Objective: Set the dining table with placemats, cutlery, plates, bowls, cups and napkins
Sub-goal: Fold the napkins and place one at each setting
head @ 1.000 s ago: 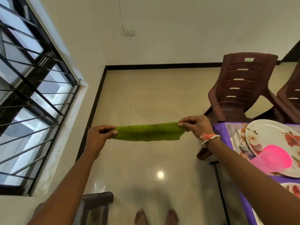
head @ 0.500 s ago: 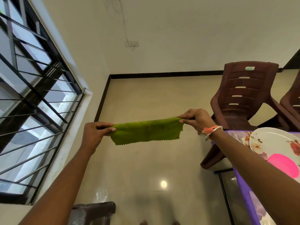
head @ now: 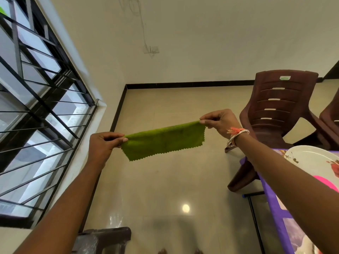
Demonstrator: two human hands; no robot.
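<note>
A barred window runs off the left edge. The left hand pinches one top corner of the green napkin, which hangs stretched in the air over the floor. The right hand pinches the other top corner. A brown plastic chair stands behind it. On the purple-covered table, a floral plate and a pink object are cut off at the right edge. The forearm hides too much of the pink object to name it.

Bright daylight from the window; lamp glare on the floor; wide-angle bending at edges
</note>
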